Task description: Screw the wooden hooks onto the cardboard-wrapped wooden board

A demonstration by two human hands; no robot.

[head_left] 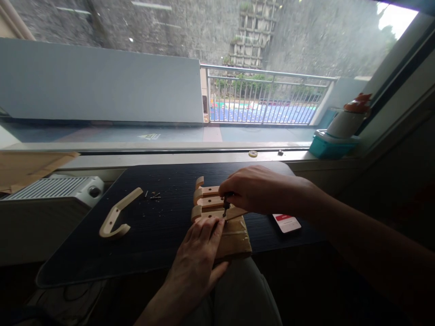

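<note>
Left fingers (216, 232) press against one wooden hook (205, 214).

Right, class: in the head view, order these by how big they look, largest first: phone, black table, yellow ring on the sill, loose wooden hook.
1. Black table
2. Loose wooden hook
3. Phone, visible part
4. Yellow ring, though it lies farthest away

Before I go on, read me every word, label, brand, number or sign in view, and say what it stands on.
No text is readable.
Phone: a red band and faint marks on the screen, too small to read.
Yellowish triangular mark beyond the window: too blurred to read.
Wooden hooks by the hands: no lettering visible.
</note>
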